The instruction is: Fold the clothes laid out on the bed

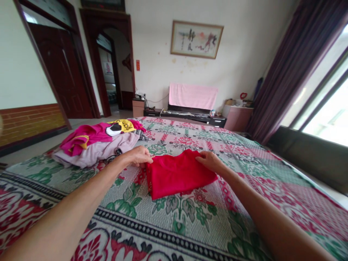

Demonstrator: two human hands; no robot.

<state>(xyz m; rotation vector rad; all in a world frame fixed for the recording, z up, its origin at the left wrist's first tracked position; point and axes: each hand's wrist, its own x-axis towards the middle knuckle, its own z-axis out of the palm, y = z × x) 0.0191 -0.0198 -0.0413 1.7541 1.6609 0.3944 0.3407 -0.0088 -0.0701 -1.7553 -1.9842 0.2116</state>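
Note:
A bright red garment (182, 175), folded to a rough rectangle, lies on the patterned bed cover (174, 221) in front of me. Its exact kind does not show. My left hand (140, 156) pinches the far left corner, thumb and fingers closed on the cloth. At the far right corner, my right hand (209, 159) grips the edge with its fingers closed. The garment's near edge rests on the cover, and a printed or patterned layer shows along its left side.
Left of the garment lies a heap of clothes, with a magenta and yellow piece (95, 136) over a pale lilac one (92, 154). Beyond the bed stand a low black cabinet (185, 116) and a pink cloth (193, 95) draped over a screen. A dark sofa (312, 156) is at right.

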